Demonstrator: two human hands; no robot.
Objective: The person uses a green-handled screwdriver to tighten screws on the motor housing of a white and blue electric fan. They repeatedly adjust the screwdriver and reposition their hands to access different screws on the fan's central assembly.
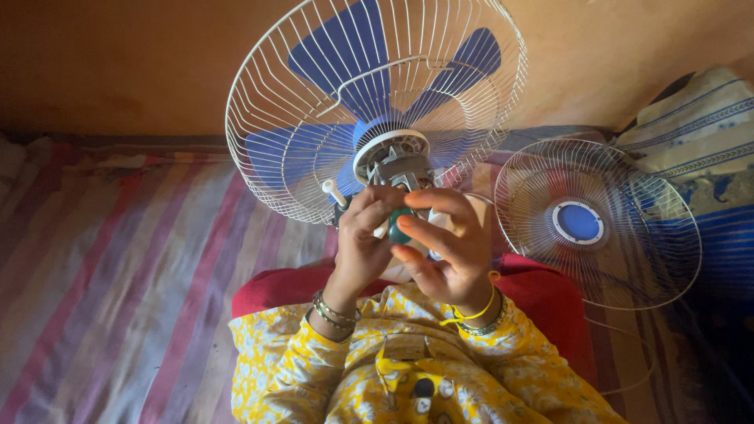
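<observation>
While both hands grip, I work at the fan's (pixel 377 102) motor back.
Left hand (pixel 363 235) and right hand (pixel 448 243) have fingers curled round a green handle (pixel 398 226); next, I judge, steady turning.

Single head cam – looks steeply down, close on hands (pixel 412 239) & fan (pixel 377 110).

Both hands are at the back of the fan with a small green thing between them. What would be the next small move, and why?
Probably a small turn of the green handle, likely a screwdriver. The right hand wraps it, the left hand steadies beside it, and it seems to point into the grey motor housing behind the rear guard. The front guard already lies apart. The tip is hidden.
</observation>
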